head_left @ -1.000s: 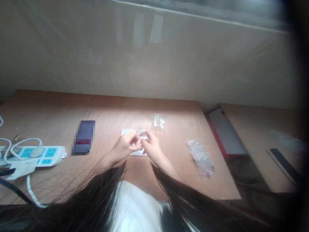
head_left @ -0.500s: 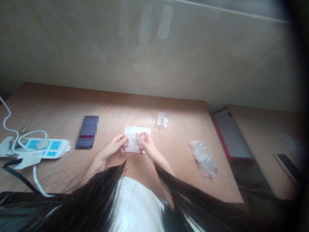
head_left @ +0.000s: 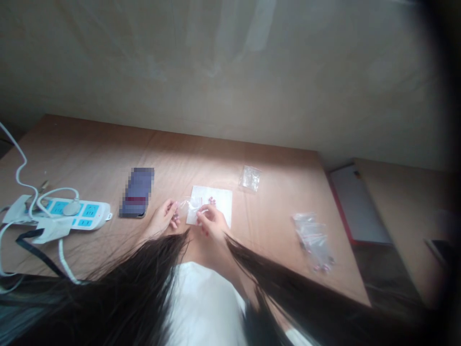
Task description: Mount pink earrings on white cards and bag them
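The small clear plastic bag point(head_left: 190, 207) is held just above the near-left corner of the white paper sheet point(head_left: 214, 204), between the left hand point(head_left: 163, 218) and the right hand point(head_left: 212, 225). Right-hand thumb and fingers are closed in a pinch on the bag's right end. Left-hand fingers are curled close to its left end; contact cannot be confirmed. Count: three clear bags, including a flat second clear bag point(head_left: 249, 178) and a larger third clear bag point(head_left: 313, 242) with pink-tipped contents; one sheet; one phone point(head_left: 137, 192); one power strip point(head_left: 77, 214); one table point(head_left: 90, 149).
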Demonstrator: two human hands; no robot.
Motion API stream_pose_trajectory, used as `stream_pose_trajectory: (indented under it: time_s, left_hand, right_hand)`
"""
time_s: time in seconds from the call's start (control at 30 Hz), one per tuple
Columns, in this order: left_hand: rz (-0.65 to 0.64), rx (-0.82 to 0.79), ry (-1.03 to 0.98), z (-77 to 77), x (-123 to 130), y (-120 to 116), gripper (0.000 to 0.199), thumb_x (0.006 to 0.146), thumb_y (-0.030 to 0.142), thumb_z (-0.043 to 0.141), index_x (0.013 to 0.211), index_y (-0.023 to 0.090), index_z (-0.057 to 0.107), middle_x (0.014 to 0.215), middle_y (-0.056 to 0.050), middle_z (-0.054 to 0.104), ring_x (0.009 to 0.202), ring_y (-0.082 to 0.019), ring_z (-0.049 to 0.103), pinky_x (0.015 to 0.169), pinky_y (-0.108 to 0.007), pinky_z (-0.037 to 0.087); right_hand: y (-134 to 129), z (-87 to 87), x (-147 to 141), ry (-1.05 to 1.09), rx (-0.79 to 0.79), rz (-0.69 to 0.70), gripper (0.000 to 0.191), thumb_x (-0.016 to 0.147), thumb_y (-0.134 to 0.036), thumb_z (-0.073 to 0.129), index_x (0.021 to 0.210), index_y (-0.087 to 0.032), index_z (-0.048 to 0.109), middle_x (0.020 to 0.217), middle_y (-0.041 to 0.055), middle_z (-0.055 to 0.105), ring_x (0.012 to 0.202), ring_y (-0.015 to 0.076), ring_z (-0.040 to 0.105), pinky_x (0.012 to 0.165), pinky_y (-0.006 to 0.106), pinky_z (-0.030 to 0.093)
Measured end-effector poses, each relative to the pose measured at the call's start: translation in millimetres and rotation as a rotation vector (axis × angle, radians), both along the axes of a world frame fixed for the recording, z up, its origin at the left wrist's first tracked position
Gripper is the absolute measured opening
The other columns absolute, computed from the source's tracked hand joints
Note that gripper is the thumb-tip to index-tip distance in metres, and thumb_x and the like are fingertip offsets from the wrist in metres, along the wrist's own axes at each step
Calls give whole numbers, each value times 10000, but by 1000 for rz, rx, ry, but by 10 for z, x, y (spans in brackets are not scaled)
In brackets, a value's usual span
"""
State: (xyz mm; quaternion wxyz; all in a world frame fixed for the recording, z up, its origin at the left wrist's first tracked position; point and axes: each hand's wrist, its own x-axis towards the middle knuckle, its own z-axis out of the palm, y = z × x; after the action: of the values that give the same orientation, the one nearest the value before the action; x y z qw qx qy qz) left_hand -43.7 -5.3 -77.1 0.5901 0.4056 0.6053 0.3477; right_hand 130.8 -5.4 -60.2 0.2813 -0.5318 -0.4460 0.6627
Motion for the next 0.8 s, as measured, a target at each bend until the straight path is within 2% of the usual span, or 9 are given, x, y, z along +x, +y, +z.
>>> stream_pose_trajectory:
  time_s: [0.13, 0.3, 0.43, 0.8]
  left_hand:
    - [27, -33, -19, -26, -6, -8, 342, 717, 501, 449, 753, 163, 409, 543, 66, 443, 390, -64, 498, 345, -165, 431]
    - [44, -36, 18, -63, -40, -2, 370, 701, 525, 454, 742, 159, 416, 500, 72, 440, 336, -61, 463, 288, -153, 384]
    - [36, -7, 18, -87, -72, 15, 358, 710, 514, 453, 720, 159, 416, 509, 71, 455, 323, -48, 450, 274, -137, 347]
    - [8, -57, -60, 38, -111, 62, 356, 664, 482, 537, 680, 153, 401, 474, 61, 488, 350, -54, 461, 340, -155, 383]
  right_hand:
    - [36, -61, -13, 18, -37, -33, 184, 688, -348, 499, 729, -171, 464, 525, -40, 525, 312, 53, 402, 278, 154, 280]
    - [48, -120, 6, 18, -45, -91, 134, 647, -285, 523, 665, -162, 474, 451, -55, 485, 301, 48, 364, 289, 162, 266]
    - [49, -147, 20, 13, -67, -87, 137, 640, -287, 530, 652, -163, 474, 441, -55, 482, 302, 52, 371, 292, 165, 268]
    - [65, -180, 53, 48, -93, -78, 154, 643, -300, 536, 653, -160, 475, 431, -52, 489, 287, 58, 382, 262, 163, 253]
